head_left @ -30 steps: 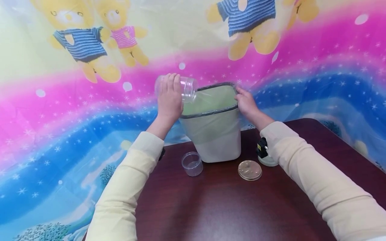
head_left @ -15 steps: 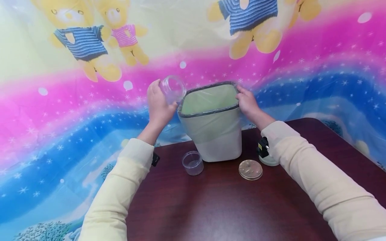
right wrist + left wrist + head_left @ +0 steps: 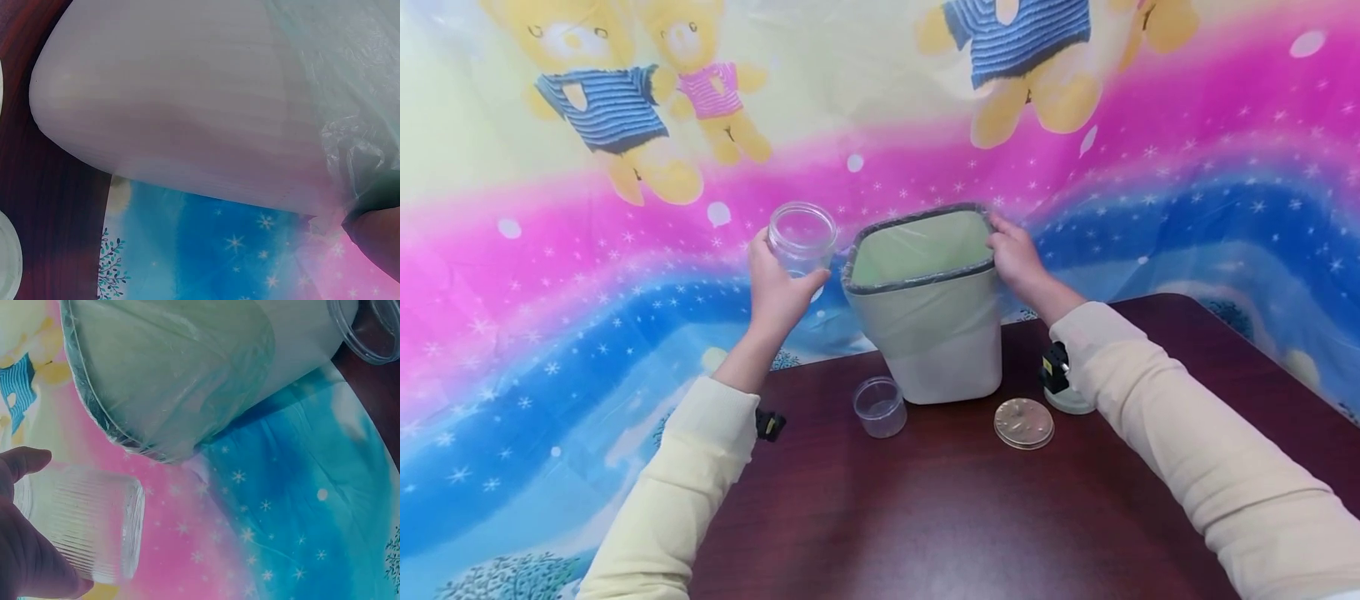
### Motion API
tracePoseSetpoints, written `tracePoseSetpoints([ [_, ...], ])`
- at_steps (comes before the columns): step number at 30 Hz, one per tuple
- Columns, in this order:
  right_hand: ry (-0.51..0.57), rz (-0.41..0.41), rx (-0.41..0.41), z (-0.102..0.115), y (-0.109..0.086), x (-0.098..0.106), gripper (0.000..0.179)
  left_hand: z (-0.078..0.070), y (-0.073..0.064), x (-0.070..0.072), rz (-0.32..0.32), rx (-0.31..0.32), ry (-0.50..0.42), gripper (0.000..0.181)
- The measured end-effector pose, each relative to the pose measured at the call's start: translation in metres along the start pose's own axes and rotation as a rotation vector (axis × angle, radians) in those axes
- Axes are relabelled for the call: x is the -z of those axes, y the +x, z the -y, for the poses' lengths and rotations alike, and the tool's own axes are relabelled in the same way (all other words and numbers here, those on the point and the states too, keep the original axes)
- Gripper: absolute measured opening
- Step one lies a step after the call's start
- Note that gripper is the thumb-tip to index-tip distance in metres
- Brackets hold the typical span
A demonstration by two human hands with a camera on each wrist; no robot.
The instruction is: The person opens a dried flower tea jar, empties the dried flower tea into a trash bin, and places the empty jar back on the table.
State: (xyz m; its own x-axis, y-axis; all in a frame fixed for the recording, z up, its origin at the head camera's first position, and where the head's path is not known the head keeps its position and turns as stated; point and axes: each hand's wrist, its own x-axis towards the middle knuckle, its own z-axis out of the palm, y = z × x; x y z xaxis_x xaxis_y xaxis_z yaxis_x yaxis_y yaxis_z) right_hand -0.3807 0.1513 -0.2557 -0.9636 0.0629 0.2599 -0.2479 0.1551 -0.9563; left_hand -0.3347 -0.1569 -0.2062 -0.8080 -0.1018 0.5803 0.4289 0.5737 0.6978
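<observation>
My left hand (image 3: 780, 285) grips a clear jar (image 3: 802, 230) with ribbed sides, raised above the table to the left of the trash can. The jar is upright with its open mouth showing, and no contents can be seen in it. In the left wrist view, thumb and fingers wrap the jar (image 3: 87, 519). My right hand (image 3: 1018, 254) holds the right rim of the white trash can (image 3: 947, 350), which tilts slightly on the table. A thin green bag (image 3: 917, 246) lines the can and folds over its dark rim.
On the dark wooden table (image 3: 925, 517), a small clear cup (image 3: 880, 408) stands by the can's left foot. A round gold lid (image 3: 1024, 423) lies to the right. Behind it a pale round object (image 3: 1070, 402) is partly hidden by my right wrist. A printed cloth (image 3: 625, 317) hangs behind.
My left hand has drawn the jar left, away from over the trash can, and turned it from lying sideways to upright. The right hand and the can have stayed nearly still.
</observation>
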Motion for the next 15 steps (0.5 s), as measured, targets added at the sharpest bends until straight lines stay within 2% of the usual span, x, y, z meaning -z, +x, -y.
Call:
tracePoseSetpoints([
  [4, 0.004, 0.008, 0.003, 0.002, 0.0, 0.0, 0.057, 0.0, -0.009, 0.008, 0.016, 0.032, -0.037, 0.088],
  [8, 0.01, 0.012, 0.001, 0.003, -0.001, 0.0, 0.057, 0.0, -0.021, 0.013, 0.053, 0.099, -0.083, 0.088],
  [15, -0.009, 0.013, -0.001, 0.002, -0.003, 0.0, 0.057, 0.001, -0.042, 0.018, 0.123, 0.158, -0.101, 0.086],
])
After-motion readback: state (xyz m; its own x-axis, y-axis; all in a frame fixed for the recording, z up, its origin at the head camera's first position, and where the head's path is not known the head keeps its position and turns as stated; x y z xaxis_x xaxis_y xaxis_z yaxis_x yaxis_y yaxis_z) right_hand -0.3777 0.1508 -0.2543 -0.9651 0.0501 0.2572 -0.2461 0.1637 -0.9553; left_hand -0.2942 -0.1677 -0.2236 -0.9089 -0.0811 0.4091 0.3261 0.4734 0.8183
